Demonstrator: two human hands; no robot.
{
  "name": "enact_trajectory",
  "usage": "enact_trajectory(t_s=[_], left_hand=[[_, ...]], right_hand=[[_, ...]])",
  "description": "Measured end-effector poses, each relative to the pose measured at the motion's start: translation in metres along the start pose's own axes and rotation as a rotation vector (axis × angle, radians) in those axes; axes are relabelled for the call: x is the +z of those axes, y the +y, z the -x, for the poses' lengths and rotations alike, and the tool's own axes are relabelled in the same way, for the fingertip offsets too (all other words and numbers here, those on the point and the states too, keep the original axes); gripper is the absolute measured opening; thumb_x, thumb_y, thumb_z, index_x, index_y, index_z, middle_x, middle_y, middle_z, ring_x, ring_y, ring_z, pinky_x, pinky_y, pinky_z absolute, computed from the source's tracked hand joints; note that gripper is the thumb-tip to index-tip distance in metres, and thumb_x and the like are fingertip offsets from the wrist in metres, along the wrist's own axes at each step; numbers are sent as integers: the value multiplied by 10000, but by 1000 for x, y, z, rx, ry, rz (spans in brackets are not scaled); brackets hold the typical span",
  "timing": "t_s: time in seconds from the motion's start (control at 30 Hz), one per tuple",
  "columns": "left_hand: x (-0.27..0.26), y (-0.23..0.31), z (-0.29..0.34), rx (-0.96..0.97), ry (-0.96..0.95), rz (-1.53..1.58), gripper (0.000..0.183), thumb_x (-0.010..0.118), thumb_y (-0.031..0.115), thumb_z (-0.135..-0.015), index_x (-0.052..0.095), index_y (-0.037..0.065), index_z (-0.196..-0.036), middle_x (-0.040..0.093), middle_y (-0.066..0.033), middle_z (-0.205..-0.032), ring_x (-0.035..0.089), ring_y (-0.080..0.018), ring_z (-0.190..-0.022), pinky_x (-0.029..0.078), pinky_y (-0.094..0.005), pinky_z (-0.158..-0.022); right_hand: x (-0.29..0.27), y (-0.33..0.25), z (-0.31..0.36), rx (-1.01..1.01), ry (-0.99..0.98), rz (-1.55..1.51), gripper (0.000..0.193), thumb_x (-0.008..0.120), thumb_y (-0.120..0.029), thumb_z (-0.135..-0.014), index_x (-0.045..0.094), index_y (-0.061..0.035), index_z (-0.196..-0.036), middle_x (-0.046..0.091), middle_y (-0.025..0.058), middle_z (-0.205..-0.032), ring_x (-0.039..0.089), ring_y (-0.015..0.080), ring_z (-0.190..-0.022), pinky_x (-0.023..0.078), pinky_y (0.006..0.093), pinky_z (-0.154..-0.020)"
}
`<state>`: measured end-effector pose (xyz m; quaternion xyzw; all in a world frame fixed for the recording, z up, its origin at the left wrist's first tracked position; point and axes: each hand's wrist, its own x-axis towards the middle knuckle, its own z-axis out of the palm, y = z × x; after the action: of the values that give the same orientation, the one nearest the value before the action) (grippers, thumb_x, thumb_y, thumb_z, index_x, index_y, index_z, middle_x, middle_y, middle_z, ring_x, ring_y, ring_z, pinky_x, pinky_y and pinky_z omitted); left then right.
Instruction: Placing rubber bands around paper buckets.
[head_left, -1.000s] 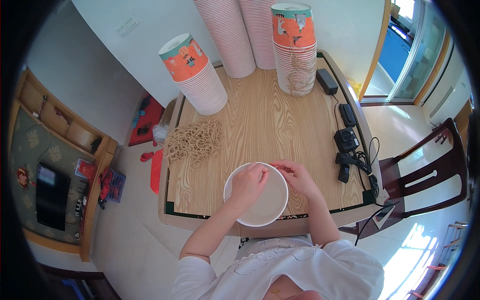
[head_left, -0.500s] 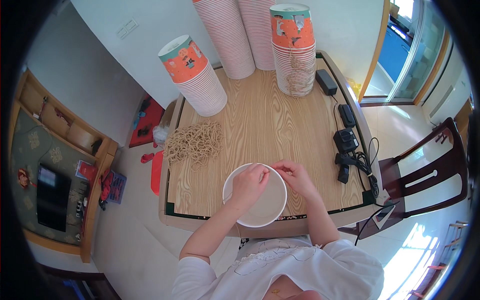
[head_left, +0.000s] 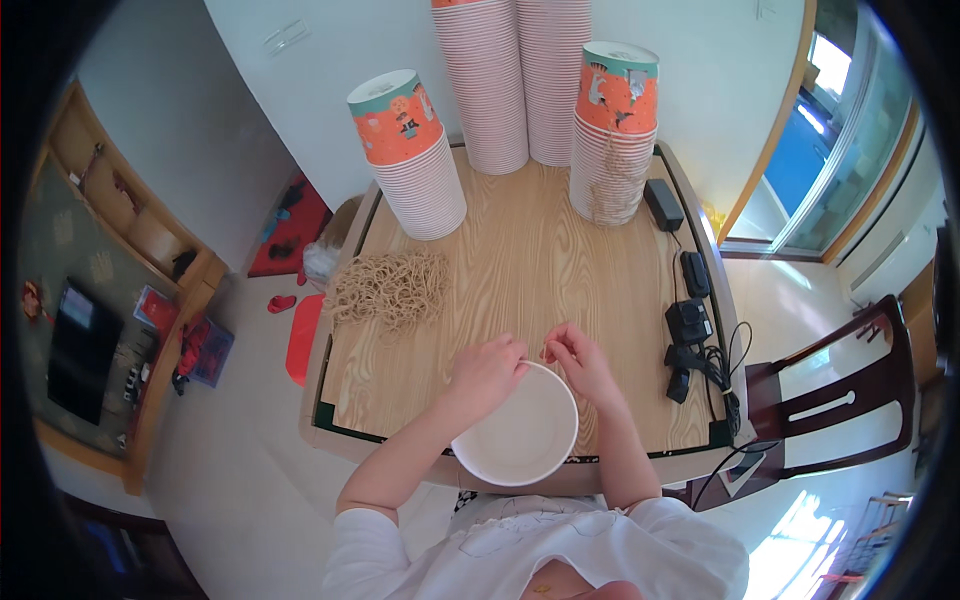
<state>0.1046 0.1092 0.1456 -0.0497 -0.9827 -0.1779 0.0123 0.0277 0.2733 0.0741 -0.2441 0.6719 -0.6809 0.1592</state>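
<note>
A white paper bucket [head_left: 522, 432] is at the table's front edge, its open mouth facing up toward me. My left hand [head_left: 488, 374] is closed on the bucket's far rim. Just right of that rim, my right hand [head_left: 580, 366] has its fingers pinched together near the left fingertips; whatever they hold is too small to make out. A loose heap of tan cord [head_left: 390, 290] lies on the table, beyond my left hand and to its left.
Stacked upside-down paper buckets stand at far left [head_left: 412, 165] and far right [head_left: 614, 140], the right one draped with cord strands. Taller stacks [head_left: 482, 95] rise behind. Black adapters and cables [head_left: 688, 322] line the table's right side. A dark wooden chair [head_left: 840, 400] stands at right.
The bucket has tipped and shifted slightly toward me. My left hand has moved to its far rim, and my right hand has drawn a little away from the rim. The view has shifted too.
</note>
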Motion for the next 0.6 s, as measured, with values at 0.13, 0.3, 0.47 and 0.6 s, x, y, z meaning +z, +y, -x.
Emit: enact_trajectory(t_s=[0.13, 0.3, 0.47, 0.6], left_hand=[[0, -11, -1, -10, 41, 142, 164, 650, 220, -790, 630, 58, -809, 619, -90, -800, 622, -293, -736, 491, -404, -620], [5, -39, -16, -197, -129, 810, 220, 694, 256, -817, 697, 51, -897, 619, -14, -676, 548, -100, -618, 435, -267, -561], [47, -62, -40, -116, -178, 1225, 303, 675, 313, -837, 709, 22, -913, 604, 16, -659, 490, -57, -621, 412, -250, -563], [37, -67, -60, -148, -161, 1297, 260, 686, 261, -819, 711, 28, -932, 629, 3, -686, 519, -63, -651, 418, -243, -586]], right_hand=[[1, -12, -12, 48, -57, 24, 55, 478, -35, -933, 521, -1, -937, 567, 39, -800, 567, 115, -761, 484, 262, -710], [4, -12, -28, 0, -97, 30, 44, 491, -19, -920, 529, -5, -937, 566, 36, -806, 562, 116, -770, 474, 256, -718], [8, -6, -47, -48, -164, 197, 60, 499, -7, -912, 544, -8, -952, 571, 34, -832, 557, 108, -790, 466, 242, -711], [6, -7, -64, 61, -85, 99, 65, 511, -3, -907, 552, -8, -957, 577, 28, -849, 555, 103, -796, 466, 229, -690]])
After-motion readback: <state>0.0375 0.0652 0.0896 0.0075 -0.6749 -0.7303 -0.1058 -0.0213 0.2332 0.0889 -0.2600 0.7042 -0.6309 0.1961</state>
